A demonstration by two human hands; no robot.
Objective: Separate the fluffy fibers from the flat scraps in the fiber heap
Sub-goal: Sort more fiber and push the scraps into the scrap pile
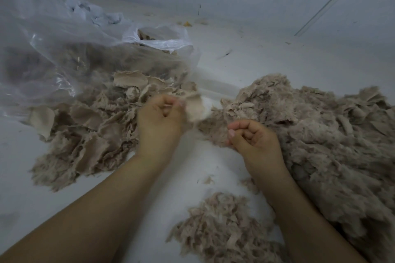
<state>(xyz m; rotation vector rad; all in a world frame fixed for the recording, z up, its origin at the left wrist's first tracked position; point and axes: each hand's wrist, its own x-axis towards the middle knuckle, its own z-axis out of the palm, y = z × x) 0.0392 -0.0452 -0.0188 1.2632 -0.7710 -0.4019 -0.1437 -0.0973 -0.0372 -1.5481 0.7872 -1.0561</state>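
Pinching a flat scrap [195,108], the left hand [161,116] lifts (blurred); the right hand [254,136] curls loosely at the fluffy heap [320,134], whether it holds fibers I cannot tell

The fiber heap [320,134] looks woolly and matt — soft beige fluff. The flat scraps [85,130] resemble thin, smooth cloth with frayed, torn edges. A clear plastic bag [53,45] is glossy and crinkled — the white floor [245,62] looks smooth, matt.
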